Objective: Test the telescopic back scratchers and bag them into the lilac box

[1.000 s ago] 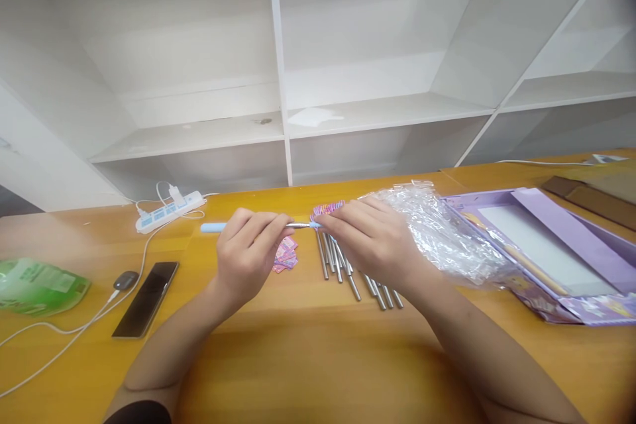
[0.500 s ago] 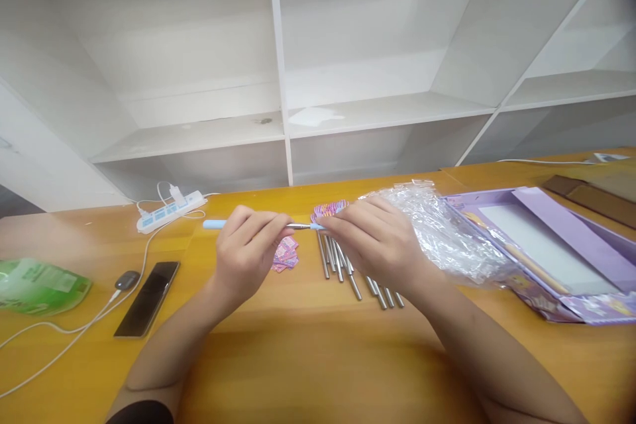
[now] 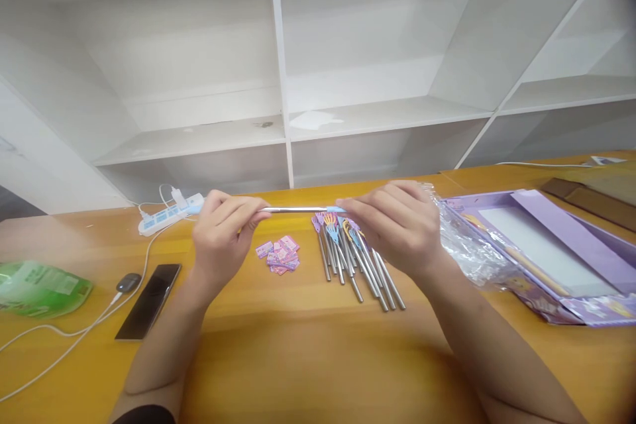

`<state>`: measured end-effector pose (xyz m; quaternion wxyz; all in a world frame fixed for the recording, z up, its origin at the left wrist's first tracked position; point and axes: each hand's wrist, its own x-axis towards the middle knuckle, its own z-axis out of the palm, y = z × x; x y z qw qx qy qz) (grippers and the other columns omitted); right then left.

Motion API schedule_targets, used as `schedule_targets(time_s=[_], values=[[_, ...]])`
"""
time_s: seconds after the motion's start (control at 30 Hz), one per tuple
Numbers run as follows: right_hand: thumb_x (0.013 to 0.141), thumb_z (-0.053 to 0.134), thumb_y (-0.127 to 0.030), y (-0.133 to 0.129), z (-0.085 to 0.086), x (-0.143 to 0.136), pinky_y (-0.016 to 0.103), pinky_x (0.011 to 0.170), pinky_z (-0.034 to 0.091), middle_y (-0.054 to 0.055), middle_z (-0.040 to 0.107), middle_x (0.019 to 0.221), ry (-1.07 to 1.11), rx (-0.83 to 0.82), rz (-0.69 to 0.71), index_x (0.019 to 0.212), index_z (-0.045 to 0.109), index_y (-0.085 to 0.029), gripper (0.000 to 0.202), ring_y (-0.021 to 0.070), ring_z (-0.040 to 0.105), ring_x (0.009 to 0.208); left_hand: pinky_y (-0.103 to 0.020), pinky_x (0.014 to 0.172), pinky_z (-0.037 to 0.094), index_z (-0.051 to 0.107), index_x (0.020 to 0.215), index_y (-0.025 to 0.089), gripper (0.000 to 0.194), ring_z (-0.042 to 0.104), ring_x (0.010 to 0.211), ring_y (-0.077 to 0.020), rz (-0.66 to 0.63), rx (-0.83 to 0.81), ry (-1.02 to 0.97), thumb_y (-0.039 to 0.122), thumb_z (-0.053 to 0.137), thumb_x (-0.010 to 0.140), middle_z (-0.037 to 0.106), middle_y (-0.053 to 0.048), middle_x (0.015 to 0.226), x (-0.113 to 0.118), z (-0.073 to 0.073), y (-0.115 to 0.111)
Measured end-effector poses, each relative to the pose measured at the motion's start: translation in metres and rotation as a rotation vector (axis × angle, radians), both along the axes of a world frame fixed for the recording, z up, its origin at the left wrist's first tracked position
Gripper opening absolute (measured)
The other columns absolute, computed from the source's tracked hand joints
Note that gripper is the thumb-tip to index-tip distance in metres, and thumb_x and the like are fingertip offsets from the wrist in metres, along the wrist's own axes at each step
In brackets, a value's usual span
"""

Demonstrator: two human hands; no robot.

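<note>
Stretched level between my hands is a telescopic back scratcher (image 3: 298, 210) with a silver rod. Its blue grip end is in my left hand (image 3: 221, 235), closed around it with thumb and fingers pinched at the rod. My right hand (image 3: 400, 222) pinches the blue head end, most of which the fingers hide. Below and between the hands lies a pile of back scratchers (image 3: 355, 258) with silver rods and coloured claw-shaped heads. A small heap of pink and purple cards (image 3: 282, 255) sits to the left of that pile.
Crumpled clear plastic bags (image 3: 472, 245) lie behind my right hand, beside an open purple box (image 3: 541, 238). On the left are a phone (image 3: 148, 301), a power strip (image 3: 166, 215), a black earbud case (image 3: 128, 282), white cables and a green package (image 3: 42, 286). White shelves (image 3: 213, 136) stand behind.
My hands have moved apart, and a longer stretch of the silver rod shows between them. Both hands are slightly higher, uncovering more of the pile and the cards.
</note>
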<state>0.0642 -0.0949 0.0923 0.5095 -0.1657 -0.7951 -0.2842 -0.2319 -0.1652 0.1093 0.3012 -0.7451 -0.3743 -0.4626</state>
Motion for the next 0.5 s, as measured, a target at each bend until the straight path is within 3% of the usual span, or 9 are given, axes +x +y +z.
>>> schedule_targets(time_s=[0.27,0.5], values=[[0.096,0.074,-0.013,0.024,0.003,0.016,0.031,0.084,0.045,-0.005,0.071,0.076,-0.003,0.087,-0.07,0.1,0.072,-0.028,0.015,0.0107,0.056,0.068,-0.035,0.066,0.042,0.078,0.097,0.026,0.005,0.056,0.068,-0.0188,0.076,0.205,0.128,0.029,0.075,0.098,0.08,-0.002,0.082,-0.038,0.003,0.023],[0.094,0.078,-0.017,0.044,0.003,0.044,0.036,0.09,0.048,-0.003,0.075,0.082,0.04,0.106,-0.074,0.107,0.075,-0.03,0.018,0.0138,0.06,0.073,-0.037,0.07,0.044,0.075,0.098,0.025,0.004,0.06,0.07,-0.0204,0.086,0.186,0.077,0.029,0.072,0.099,0.078,-0.004,0.082,-0.066,0.005,0.032]])
